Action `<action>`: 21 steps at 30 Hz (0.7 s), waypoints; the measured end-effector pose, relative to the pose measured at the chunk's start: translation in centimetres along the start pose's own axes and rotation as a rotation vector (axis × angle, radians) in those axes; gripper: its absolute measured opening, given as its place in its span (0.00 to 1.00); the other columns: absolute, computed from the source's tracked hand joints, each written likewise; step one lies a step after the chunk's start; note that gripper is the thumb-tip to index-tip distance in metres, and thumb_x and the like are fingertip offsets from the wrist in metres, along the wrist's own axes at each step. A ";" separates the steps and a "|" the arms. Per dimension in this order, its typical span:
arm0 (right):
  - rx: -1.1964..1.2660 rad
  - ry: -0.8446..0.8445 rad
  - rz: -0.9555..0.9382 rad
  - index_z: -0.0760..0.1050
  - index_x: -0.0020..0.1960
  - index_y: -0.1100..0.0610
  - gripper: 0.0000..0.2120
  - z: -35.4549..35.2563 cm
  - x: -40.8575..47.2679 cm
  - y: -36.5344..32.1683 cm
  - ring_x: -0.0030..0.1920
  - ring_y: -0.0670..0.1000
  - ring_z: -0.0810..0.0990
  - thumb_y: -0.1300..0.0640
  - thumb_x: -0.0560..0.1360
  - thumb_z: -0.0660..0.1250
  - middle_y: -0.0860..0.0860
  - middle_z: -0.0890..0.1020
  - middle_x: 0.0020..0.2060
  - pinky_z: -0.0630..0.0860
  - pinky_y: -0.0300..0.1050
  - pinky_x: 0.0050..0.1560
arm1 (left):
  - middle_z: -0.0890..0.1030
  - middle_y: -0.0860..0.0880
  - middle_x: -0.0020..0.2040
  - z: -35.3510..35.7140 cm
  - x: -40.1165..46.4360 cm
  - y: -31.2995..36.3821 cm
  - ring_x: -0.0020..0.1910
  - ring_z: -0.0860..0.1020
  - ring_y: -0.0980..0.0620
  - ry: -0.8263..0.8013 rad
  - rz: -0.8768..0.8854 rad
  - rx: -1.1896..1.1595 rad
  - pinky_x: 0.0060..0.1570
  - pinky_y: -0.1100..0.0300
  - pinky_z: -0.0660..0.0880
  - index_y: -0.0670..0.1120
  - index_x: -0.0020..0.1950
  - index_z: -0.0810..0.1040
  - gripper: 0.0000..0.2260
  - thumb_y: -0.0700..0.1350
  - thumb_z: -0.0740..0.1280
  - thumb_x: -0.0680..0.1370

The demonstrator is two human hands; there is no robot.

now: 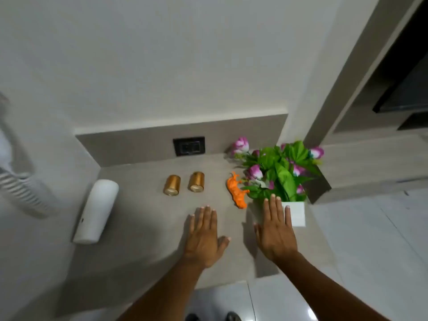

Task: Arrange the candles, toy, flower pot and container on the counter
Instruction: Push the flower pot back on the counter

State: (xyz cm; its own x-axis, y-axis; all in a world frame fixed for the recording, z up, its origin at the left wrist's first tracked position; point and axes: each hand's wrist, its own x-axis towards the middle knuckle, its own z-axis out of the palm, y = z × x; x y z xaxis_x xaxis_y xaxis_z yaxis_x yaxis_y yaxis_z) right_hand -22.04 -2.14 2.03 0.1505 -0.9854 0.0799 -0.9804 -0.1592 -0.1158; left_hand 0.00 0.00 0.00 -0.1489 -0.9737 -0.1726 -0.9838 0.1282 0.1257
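Note:
Two gold candles (171, 185) (197, 181) stand side by side in the middle of the grey counter (143, 218). An orange toy animal (236, 190) lies to their right. A white square flower pot (296, 213) with green leaves and pink flowers stands at the counter's right end. A tall white container (96, 215) stands at the left, by the side wall. My left hand (205, 235) is flat with straight fingers over the counter's front. My right hand (275, 230) is flat too, fingers straight, in front of the pot's left part. Neither hand holds anything.
A dark wall socket (189, 145) sits in the backsplash behind the candles. The counter ends at a wall on the left and drops to a pale tiled floor (370, 239) on the right. A striped sleeve (20, 188) shows at the far left.

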 end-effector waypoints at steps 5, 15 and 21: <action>0.051 -0.001 0.179 0.56 0.78 0.68 0.33 0.4 -0.9 2.5 0.78 0.65 0.54 0.46 0.80 0.48 0.67 0.58 0.77 0.51 0.62 0.77 | 0.50 0.40 0.83 1.6 1.4 0.4 0.82 0.46 0.41 0.030 0.003 0.015 0.79 0.40 0.46 0.41 0.82 0.47 0.40 0.68 0.47 0.79; 0.302 -0.129 0.617 0.65 0.69 0.57 0.40 -1.7 3.8 5.7 0.62 0.68 0.73 0.41 0.66 0.78 0.64 0.70 0.64 0.74 0.60 0.56 | 0.48 0.41 0.83 4.5 2.7 0.6 0.82 0.43 0.43 -0.018 -0.036 0.017 0.79 0.39 0.45 0.42 0.82 0.46 0.43 0.71 0.42 0.78; 0.516 0.152 0.593 0.67 0.64 0.55 0.34 0.3 3.8 6.5 0.57 0.63 0.76 0.46 0.66 0.80 0.59 0.73 0.59 0.75 0.55 0.52 | 0.51 0.42 0.83 4.9 3.0 0.4 0.82 0.46 0.42 0.025 -0.023 -0.003 0.78 0.38 0.47 0.44 0.82 0.49 0.43 0.73 0.43 0.78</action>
State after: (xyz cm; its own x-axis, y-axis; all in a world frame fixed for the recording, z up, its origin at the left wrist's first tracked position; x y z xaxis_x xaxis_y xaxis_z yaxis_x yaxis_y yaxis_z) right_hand -27.79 -6.97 1.26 -0.4326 -0.9015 -0.0085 -0.7040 0.3437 -0.6215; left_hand -1.38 -1.91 -5.25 -0.1239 -0.9808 -0.1506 -0.9866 0.1054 0.1249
